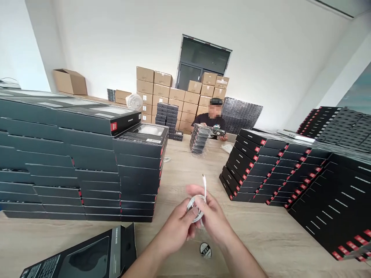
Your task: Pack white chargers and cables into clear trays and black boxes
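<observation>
A white cable (199,217), wound into a small coil, is gripped between my two hands over the table's middle. My left hand (182,221) pinches the coil's left side with its thumb across it. On the other side, my right hand (213,212) has its thumb pressed on the loops and its fingers behind them. One cable end with a small plug stands up above the right hand. Below the hands, a round black-and-white sticker (205,250) lies on the wood-grain table (278,241). A black windowed box (87,255) lies at lower left, its end flap raised.
Stacked black boxes (98,173) form a wall on the left, and more black boxes (261,166) with red labels stand on the right. Across the table a person (214,121) holds a black box beside a plastic-wrapped stack (199,139). Cardboard cartons (181,102) and a white fan (134,102) are behind.
</observation>
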{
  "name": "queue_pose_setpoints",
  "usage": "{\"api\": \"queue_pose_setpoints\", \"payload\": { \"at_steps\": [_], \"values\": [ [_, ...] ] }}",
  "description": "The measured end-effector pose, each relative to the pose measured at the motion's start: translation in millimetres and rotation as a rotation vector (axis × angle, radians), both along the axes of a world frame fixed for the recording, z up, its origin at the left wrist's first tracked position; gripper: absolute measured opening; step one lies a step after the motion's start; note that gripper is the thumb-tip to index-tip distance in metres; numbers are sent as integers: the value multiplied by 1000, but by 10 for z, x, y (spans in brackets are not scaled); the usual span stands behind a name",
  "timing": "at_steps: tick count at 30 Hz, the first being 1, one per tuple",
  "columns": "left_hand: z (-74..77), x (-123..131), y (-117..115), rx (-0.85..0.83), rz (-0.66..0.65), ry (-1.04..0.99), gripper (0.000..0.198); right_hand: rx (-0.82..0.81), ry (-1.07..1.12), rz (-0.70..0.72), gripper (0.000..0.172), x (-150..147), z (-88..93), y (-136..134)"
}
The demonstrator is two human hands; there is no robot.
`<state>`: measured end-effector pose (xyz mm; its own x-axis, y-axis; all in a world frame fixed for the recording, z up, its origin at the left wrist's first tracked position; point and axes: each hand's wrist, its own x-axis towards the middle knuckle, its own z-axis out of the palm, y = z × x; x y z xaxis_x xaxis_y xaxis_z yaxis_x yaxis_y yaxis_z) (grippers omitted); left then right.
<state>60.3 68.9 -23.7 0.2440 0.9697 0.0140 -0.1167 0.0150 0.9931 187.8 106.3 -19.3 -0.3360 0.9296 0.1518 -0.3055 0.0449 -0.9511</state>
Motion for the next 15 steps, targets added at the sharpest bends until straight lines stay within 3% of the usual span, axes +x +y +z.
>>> {"api": "queue_pose_setpoints", "payload": {
  "at_steps": [3, 9, 15],
  "values": [
    [24, 38, -15, 8, -14, -12, 46, -103, 73, -9, 40, -55, 9, -26],
    [36, -3, 23, 36, 123, 149, 32, -198, 320, -66, 40, -140, 77, -34],
    [-28, 40, 21, 145, 228, 347, 28, -130, 355, -183, 45, -144, 64, 44]
  ]
}}
